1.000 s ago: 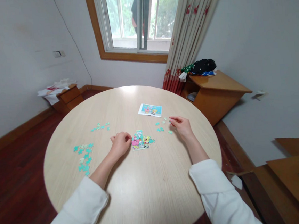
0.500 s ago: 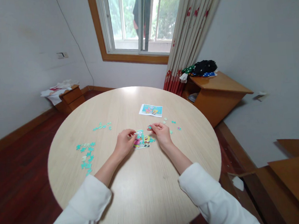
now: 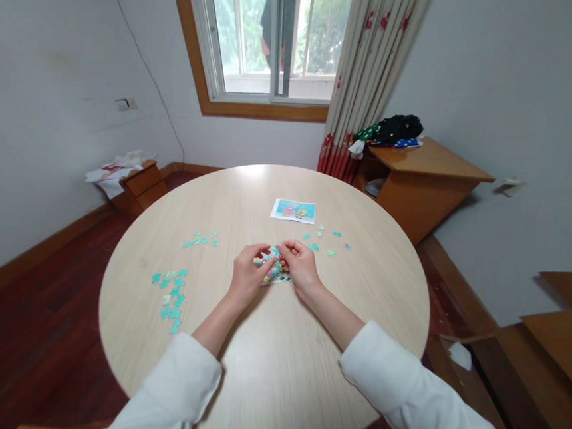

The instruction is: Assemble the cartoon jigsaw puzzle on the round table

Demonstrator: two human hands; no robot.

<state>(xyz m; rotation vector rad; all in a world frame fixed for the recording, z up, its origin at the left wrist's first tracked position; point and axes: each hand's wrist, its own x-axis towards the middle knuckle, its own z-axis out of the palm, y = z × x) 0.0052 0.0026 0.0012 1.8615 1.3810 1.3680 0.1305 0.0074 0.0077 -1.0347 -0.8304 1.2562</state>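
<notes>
A small, partly joined cartoon puzzle lies at the middle of the round wooden table. My left hand and my right hand meet over its top edge, fingers curled and pinched. A small teal puzzle piece shows between the fingertips of both hands. The hands cover most of the puzzle. Both arms wear white sleeves.
Loose teal pieces lie in groups: left, upper left and right. A printed reference picture lies beyond the hands. A wooden cabinet with clothes stands right, a low cabinet left.
My right hand came from the loose pieces on the right to the puzzle, pinching a piece. The left hand rose slightly to meet it. The view shifted a little.
</notes>
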